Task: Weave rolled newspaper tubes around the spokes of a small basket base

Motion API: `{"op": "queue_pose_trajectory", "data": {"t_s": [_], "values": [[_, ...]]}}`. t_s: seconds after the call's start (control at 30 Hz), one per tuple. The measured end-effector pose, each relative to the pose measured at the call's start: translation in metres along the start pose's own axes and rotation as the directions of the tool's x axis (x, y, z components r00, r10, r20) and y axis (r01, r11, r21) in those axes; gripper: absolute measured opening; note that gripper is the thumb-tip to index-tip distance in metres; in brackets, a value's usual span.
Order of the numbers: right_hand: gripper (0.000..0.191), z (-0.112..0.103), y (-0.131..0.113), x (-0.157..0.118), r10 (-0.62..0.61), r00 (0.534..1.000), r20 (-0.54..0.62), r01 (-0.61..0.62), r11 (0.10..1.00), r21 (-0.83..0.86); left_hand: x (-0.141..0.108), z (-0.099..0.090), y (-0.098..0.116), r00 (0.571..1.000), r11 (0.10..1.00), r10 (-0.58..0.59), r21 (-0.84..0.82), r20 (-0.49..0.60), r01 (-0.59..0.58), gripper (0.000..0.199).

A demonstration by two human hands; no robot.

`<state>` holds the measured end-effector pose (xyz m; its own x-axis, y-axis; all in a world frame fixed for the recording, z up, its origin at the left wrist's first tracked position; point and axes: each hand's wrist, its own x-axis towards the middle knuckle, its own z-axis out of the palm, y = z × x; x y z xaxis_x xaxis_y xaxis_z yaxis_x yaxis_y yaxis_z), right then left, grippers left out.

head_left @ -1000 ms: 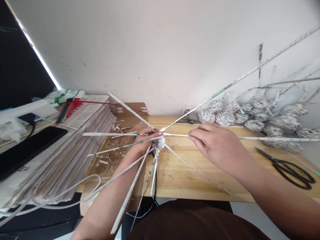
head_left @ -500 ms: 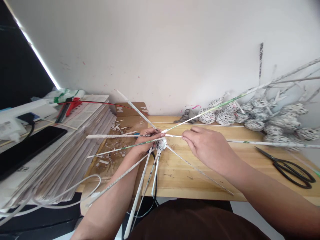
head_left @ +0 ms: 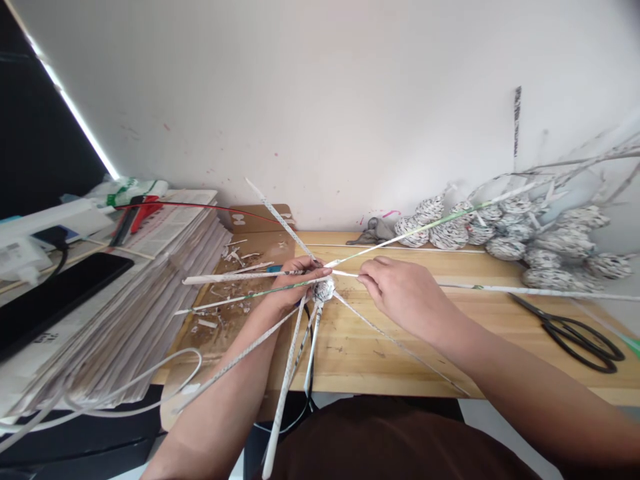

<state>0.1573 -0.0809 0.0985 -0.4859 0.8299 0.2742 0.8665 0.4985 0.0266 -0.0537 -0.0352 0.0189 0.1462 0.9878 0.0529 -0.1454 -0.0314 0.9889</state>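
The left hand [head_left: 296,279] has its fingers closed around a small, round, white-and-grey woven paper piece [head_left: 324,289] above the pale wooden tabletop [head_left: 385,373]. Just right, the right hand [head_left: 400,293] pinches a thin white rolled-paper strip [head_left: 346,273].

– Woven piece [head_left: 325,289]?
– Rolled newsprint by look; matt, ridged.
– Tabletop [head_left: 360,373]?
– Wood, smooth, slight sheen.
– Scissors [head_left: 546,321]?
– Dark metal, dullish.
– Newspaper stack [head_left: 155,307]?
– Matt paper, rough along the edges.
– White charger [head_left: 23,259]?
– Plastic, smooth.

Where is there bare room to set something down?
Bare wood shows between the front edge and the paper tube slanting below the right hand, and between right forearm and scissors. Crowded: woven paper shapes at back right, newspaper stack at left.
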Motion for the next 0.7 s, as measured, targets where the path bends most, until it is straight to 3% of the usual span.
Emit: {"op": "queue_pose_trajectory", "data": {"t_s": [0.53,0.7], "values": [[0.023,0.017,-0.001,0.007,0.039,0.999,0.010,-0.040,0.995,0.092,0.000,0.000,-0.002,0.999,0.999,-0.041,0.017,0.007,0.041,0.031],[0.021,0.026,0.009,0.011,0.055,0.997,0.047,-0.065,0.968,0.244,0.003,-0.002,-0.006,1.000,0.998,0.018,0.061,0.006,-0.018,0.030]]}}
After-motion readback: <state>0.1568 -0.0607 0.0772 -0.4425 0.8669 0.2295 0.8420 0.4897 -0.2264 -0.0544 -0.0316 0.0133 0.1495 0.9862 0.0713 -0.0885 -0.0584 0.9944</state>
